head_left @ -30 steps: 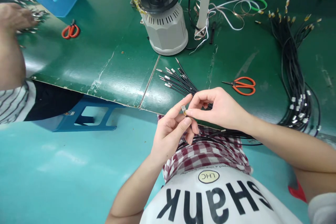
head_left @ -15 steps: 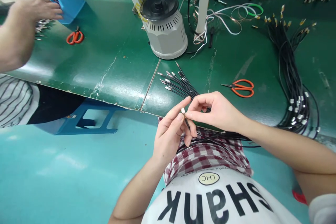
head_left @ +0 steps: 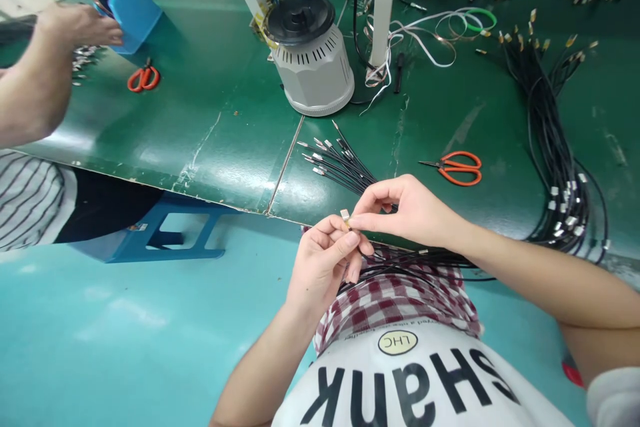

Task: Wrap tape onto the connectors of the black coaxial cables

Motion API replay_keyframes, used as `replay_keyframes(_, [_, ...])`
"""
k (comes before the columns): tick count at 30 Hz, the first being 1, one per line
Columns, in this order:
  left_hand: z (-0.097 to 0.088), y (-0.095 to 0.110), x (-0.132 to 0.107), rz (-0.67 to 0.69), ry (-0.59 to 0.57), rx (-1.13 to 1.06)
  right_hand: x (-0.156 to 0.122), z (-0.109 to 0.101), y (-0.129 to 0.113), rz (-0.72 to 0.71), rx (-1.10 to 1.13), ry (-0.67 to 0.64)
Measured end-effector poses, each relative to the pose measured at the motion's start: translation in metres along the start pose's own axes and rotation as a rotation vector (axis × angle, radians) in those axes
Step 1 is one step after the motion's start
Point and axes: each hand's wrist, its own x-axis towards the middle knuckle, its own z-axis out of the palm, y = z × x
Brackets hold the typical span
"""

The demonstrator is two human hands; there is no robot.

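Near the table's front edge, my left hand (head_left: 320, 257) is closed, its thumb and fingers pinching a black cable just below its end. A small silvery connector (head_left: 345, 215) on that end points up between my hands. My right hand (head_left: 407, 210) is closed too, thumb and forefinger pinched at the connector's yellowish base. Several more black cables (head_left: 345, 163) with metal ends fan out on the table behind my hands. Their lengths run beneath my right hand and across the checked cloth on my lap (head_left: 400, 293).
Right of my hands lie orange-handled scissors (head_left: 461, 168) and a thick cable bundle (head_left: 555, 140). A grey machine with a black top (head_left: 317, 70) stands at the back. At left, a co-worker's hand (head_left: 83, 25) is by a blue bin (head_left: 135, 13), with scissors (head_left: 144, 78) nearby.
My left forefinger has curled down from its stretched position onto the cable. The connector has shifted slightly left and down. My right hand keeps its pinch.
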Motion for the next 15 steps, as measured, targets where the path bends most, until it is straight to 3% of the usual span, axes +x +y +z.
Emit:
replay_keyframes(5, [0.001,0.0,0.0,0.02,-0.026,-0.015,0.004,-0.003,0.003,0.023,0.02,-0.024])
replay_keyframes(15, [0.0,-0.002,-0.002,0.003,-0.031,0.019,0.014,-0.005,0.019,0.098,0.291,-0.148])
